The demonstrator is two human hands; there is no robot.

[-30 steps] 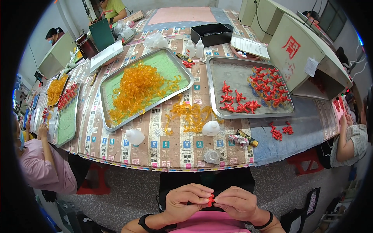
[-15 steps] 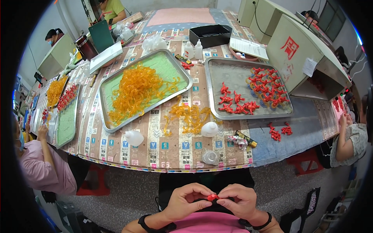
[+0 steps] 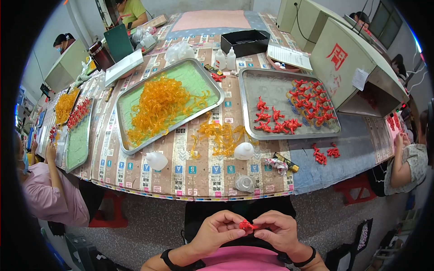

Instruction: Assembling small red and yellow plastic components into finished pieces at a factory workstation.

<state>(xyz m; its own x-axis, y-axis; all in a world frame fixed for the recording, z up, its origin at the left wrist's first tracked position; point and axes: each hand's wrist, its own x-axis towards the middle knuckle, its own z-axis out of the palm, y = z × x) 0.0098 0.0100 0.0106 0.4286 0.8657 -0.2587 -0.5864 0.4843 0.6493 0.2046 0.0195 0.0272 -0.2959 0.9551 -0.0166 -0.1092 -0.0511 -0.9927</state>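
Close to my body, off the table's front edge, both hands pinch one small glossy red plastic figure (image 3: 246, 225). My left hand (image 3: 220, 229) grips its left part between thumb and fingertips. On the other end, my right hand (image 3: 278, 229) is closed with its thumb and index finger. The fingertips cover much of the figure, so its shape is only partly seen. More red figures (image 3: 289, 125) lie in the grey metal tray (image 3: 266, 77) at the right. A few loose red figures (image 3: 320, 154) rest on the blue cloth (image 3: 307, 174).
A green-lined tray (image 3: 131, 95) holds a heap of yellow curled pieces (image 3: 158, 101); more yellow pieces (image 3: 221, 135) lie beside it. White squeeze bottles (image 3: 244, 151), a small clear cup (image 3: 244, 183) and a crumpled tube (image 3: 285, 161) stand near the front edge. Co-workers sit at both sides.
Both hands have shifted slightly up and turned the red figure, so more of it shows between my fingertips. Things on the table look the same.
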